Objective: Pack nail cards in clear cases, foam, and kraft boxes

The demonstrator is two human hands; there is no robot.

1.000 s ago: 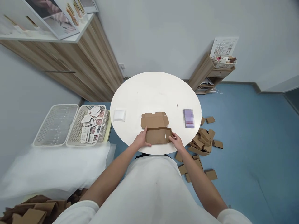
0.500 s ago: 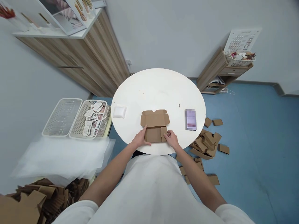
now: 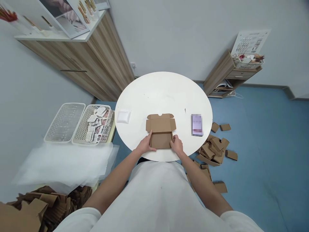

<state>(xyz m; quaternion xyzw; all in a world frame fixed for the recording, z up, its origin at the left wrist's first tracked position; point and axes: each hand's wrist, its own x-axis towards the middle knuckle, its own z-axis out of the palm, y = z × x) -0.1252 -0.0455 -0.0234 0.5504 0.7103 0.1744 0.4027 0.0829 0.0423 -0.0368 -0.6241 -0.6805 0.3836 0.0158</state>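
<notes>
A brown cardboard mailer box (image 3: 161, 141) lies on the white round table (image 3: 164, 93) in front of me, its flapped lid (image 3: 160, 124) laid back away from me. The tray part is bare inside. At its left wall, my left hand (image 3: 146, 144) grips the side, thumb along the front edge and fingers at the back corner. My right hand (image 3: 177, 144) has its fingers curled over the right wall, pinching it. On the table's left side rests a small white packet (image 3: 123, 117). A purple item with a blurred face (image 3: 197, 124) lies to the right.
Several folded brown boxes (image 3: 214, 146) are heaped on the blue floor at right. To my left stand a white basket of packets (image 3: 82, 137), translucent sheets (image 3: 65, 164) and stacked flat cardboard (image 3: 53, 206). A wood-grain cabinet (image 3: 108, 58) and a small shelf (image 3: 220, 74) flank the table.
The right end flap, which lay folded inward across the tray, now stands up against the right wall. My right hand's fingers have moved onto that wall; my left hand stays put.
</notes>
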